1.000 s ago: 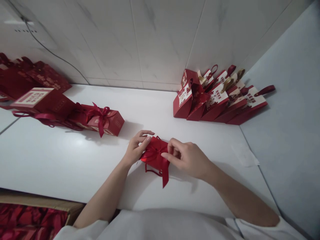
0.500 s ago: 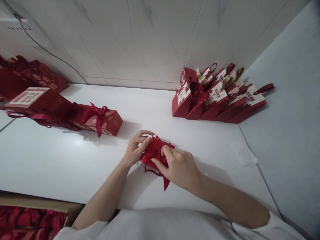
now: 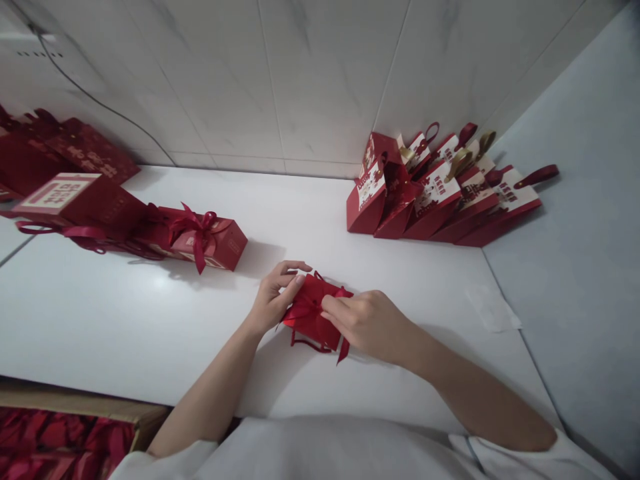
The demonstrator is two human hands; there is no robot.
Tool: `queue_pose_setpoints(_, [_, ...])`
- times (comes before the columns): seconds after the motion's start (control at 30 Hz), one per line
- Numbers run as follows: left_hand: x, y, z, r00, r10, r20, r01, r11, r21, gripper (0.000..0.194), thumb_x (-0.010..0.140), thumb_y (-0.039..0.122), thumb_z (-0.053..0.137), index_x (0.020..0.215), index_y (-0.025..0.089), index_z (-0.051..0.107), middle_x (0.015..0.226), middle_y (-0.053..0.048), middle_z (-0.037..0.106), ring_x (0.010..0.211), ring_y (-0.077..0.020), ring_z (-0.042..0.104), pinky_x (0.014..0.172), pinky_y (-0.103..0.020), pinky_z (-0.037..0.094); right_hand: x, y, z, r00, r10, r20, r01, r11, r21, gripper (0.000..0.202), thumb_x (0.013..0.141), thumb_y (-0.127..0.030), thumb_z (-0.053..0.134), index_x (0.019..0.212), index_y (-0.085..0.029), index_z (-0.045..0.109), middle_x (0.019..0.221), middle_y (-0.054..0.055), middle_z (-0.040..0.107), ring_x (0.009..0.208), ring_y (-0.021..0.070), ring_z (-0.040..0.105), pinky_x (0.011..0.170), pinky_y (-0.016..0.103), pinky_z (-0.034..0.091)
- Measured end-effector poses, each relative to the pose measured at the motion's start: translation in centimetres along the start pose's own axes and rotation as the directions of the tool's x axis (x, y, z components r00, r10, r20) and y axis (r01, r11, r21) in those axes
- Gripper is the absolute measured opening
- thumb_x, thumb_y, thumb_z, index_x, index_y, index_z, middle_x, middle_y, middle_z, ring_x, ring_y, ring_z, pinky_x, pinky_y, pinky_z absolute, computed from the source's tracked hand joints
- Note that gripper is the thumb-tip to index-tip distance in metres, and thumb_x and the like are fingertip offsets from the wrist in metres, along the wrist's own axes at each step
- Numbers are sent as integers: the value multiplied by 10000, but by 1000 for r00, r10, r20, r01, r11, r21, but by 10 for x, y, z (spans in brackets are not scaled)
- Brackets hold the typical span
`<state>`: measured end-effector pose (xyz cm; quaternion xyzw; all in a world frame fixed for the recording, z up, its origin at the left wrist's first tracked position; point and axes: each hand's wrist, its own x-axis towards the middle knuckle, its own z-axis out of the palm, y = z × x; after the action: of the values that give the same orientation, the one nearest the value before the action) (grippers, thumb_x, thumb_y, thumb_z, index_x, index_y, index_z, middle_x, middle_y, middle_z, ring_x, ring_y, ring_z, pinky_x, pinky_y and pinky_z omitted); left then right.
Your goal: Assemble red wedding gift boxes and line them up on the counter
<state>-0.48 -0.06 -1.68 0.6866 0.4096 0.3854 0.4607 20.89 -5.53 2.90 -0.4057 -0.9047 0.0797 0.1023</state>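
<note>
Apparently, the ribbon (image 3: 344, 350) crosses the box (image 3: 315, 288) on the counter (image 3: 150, 320), knot seemingly made, bow perhaps needing finishing. The left hand (image 3: 273, 295) rests loosely open against the box; the right hand (image 3: 374, 325) pinches ribbon near its middle.

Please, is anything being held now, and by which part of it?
Yes: the right hand pinches the ribbon near the middle of the small red package; the left hand touches the package's left end.
</note>
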Motion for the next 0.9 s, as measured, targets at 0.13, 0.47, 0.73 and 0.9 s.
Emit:
queue_pose_setpoints(0.13, [1,0,0,1000,21,19,-21,1000,16,484,962,369,524,529,160,580,1128,-83,650,1111,-220,586,1008,-357,415,-1,8,-1,996,-92,2,92,996,6,135,964,-145,450,855,-194,512,636,-22,598,534,133,527,505,301,222])
queue_pose_setpoints(0.47, [1,-2,-1,996,61,59,-63,997,36,417,965,338,530,599,178,652,1150,-71,649,1147,-211,570,1035,-361,404,-1,11,-17,997,32,69,-42,987,153,154,995,-234,418,863,-208,494,672,-30,604,524,114,463,539,279,220])
queue_pose_setpoints(0.73, [0,2,5,995,69,67,-70,997,25,414,965,327,529,600,169,644,1138,-75,652,1103,-195,587,1030,-352,420,2,5,-18,976,186,114,-211,935,286,71,843,-176,511,780,-201,491,609,-41,576,520,96,446,568,255,236])
queue_pose_setpoints(0.9, [0,2,6,993,94,77,-96,995,20,403,960,317,538,601,169,645,1145,-81,653,1120,-196,581,1034,-346,425,0,1,-21,962,239,129,-263,937,231,147,913,-297,489,808,-198,520,612,-20,582,527,109,450,569,263,217])
